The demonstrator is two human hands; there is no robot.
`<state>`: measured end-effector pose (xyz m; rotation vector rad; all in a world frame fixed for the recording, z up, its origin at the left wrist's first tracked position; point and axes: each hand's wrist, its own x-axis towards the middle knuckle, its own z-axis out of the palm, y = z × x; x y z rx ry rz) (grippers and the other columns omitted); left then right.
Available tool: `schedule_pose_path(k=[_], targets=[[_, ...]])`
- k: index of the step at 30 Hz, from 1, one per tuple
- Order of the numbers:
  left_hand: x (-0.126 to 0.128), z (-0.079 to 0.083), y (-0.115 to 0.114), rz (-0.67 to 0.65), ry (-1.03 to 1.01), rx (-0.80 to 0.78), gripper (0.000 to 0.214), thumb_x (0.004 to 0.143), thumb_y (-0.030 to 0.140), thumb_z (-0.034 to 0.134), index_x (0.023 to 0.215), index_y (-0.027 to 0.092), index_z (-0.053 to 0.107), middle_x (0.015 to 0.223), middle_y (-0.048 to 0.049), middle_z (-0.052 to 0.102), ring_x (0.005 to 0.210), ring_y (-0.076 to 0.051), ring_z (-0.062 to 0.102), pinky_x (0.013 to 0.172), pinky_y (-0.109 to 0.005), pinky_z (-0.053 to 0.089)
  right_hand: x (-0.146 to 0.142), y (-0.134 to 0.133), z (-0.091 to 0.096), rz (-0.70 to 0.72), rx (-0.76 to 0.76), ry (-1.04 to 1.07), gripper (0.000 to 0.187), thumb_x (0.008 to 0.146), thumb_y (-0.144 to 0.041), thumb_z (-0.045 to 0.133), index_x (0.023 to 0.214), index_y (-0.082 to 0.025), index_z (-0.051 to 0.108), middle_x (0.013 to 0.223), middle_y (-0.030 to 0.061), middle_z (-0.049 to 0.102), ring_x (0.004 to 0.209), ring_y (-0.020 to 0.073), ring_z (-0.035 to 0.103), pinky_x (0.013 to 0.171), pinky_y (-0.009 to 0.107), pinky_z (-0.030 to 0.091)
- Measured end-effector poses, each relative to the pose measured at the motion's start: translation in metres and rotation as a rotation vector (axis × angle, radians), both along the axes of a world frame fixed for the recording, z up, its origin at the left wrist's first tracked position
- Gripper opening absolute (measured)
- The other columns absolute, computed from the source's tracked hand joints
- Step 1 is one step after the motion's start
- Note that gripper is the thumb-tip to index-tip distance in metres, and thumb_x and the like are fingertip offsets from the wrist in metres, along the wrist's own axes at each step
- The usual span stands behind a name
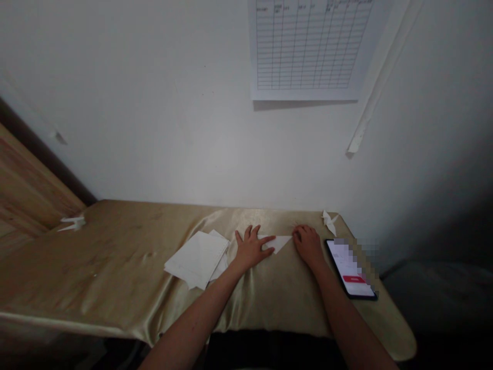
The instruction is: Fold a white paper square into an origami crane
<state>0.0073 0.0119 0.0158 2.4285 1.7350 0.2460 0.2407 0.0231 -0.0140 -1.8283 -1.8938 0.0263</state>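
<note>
While pinning a white paper triangle [281,242] flat, long edge crosswise, tip toward the body, left hand [252,249] on it with fingers [247,232] spread wide, right hand [307,244] just beside with fingers together.

Dim, grainy light — brightest on the wall [200,144], glare on the satin tablecloth [246,218], edges bowed.

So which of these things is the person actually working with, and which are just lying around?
In use: left hand pressing a folded white paper triangle, right hand beside it.

Lying about: stack of white paper sheets, white paper crane, smartphone, gridded chart on the wall.
</note>
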Motion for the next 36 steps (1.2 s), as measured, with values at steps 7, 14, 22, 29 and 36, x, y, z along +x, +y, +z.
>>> schedule_pose_path(k=[7, 14, 22, 29, 36], targets=[[0.0, 0.0, 0.001, -0.005, -0.002, -0.009, 0.049, 0.088, 0.067, 0.054, 0.136, 0.057, 0.051, 0.162, -0.0006, 0.031, 0.15, -0.041, 0.015, 0.11, -0.078, 0.004, -0.001, -0.003, 0.003, -0.014, 0.003, -0.006, 0.017, 0.09, -0.03, 0.052, 0.098, -0.023, 0.065, 0.114, 0.0069, 0.065, 0.11, 0.0248, 0.055, 0.096, 0.038, 0.037], [-0.001, -0.002, 0.002, -0.011, -0.024, 0.005, 0.048, 0.087, 0.067, 0.055, 0.134, 0.058, 0.052, 0.16, -0.0012, 0.033, 0.15, -0.041, 0.017, 0.109, -0.079, 0.005, 0.001, 0.001, 0.003, -0.019, -0.026, 0.031, 0.016, 0.087, -0.033, 0.057, 0.097, -0.024, 0.066, 0.112, 0.0065, 0.064, 0.11, 0.025, 0.055, 0.095, 0.037, 0.038], [-0.001, -0.002, 0.002, -0.006, -0.022, -0.005, 0.049, 0.087, 0.068, 0.055, 0.134, 0.058, 0.052, 0.161, -0.0021, 0.033, 0.15, -0.04, 0.017, 0.109, -0.079, 0.004, -0.001, 0.001, -0.002, 0.007, -0.035, 0.016, 0.032, 0.08, -0.037, 0.062, 0.107, -0.021, 0.062, 0.114, 0.0092, 0.063, 0.112, 0.0266, 0.054, 0.101, 0.04, 0.036], [-0.001, 0.0, 0.001, -0.008, -0.022, -0.011, 0.049, 0.087, 0.067, 0.056, 0.135, 0.057, 0.051, 0.161, -0.0011, 0.033, 0.15, -0.041, 0.016, 0.11, -0.079, 0.004, -0.01, -0.005, -0.003, 0.003, -0.049, 0.019, 0.046, 0.075, -0.045, 0.067, 0.113, -0.02, 0.056, 0.12, 0.0117, 0.059, 0.119, 0.0307, 0.051, 0.107, 0.047, 0.03], [-0.001, -0.004, 0.002, 0.0, -0.03, 0.002, 0.049, 0.086, 0.068, 0.057, 0.134, 0.058, 0.053, 0.16, -0.0005, 0.034, 0.15, -0.041, 0.017, 0.11, -0.078, 0.003, -0.022, -0.013, -0.002, 0.035, -0.085, 0.036, 0.057, 0.07, -0.053, 0.07, 0.115, -0.023, 0.053, 0.131, 0.012, 0.054, 0.129, 0.0341, 0.044, 0.113, 0.058, 0.018]])
